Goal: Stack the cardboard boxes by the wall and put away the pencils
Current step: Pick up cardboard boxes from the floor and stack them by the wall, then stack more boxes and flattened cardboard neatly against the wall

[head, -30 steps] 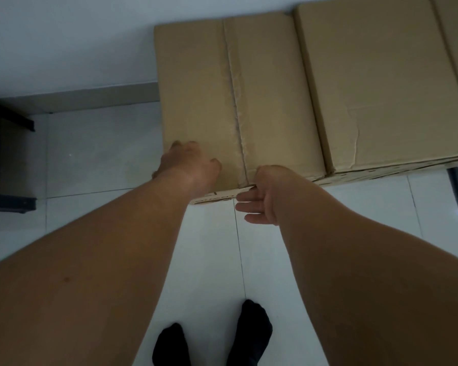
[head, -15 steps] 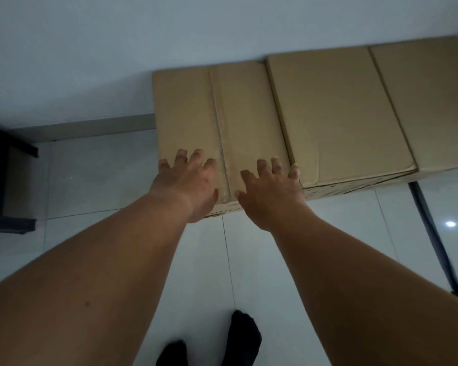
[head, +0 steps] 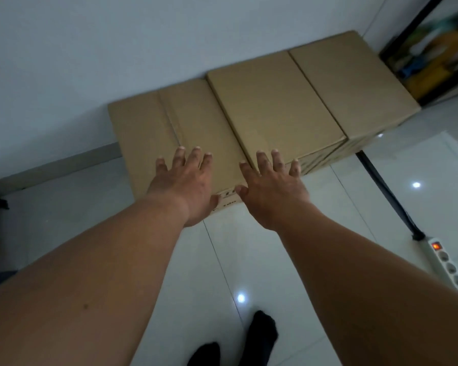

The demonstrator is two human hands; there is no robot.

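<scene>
I see three cardboard boxes in a row on the tiled floor point(head: 262, 260), their far sides against the white wall point(head: 117, 48). My left hand point(head: 185, 180) lies flat with fingers straight and spread over the top of the left box point(head: 143, 133), its palm at the near edge; it grips nothing. My right hand point(head: 273, 186) is flat and spread too, holding nothing, its fingers reaching over the seam where the left box meets the middle box point(head: 273, 109). I cannot tell how hard either hand presses. The middle box's top sits a little higher than the left one's. The right box point(head: 349, 83) touches the middle box and ends near a dark shelf unit point(head: 434, 48) in the corner. A black cable point(head: 381, 180) runs along the floor to a white power strip point(head: 444, 262) with a lit red switch. My feet in black socks point(head: 262, 336) stand below.
</scene>
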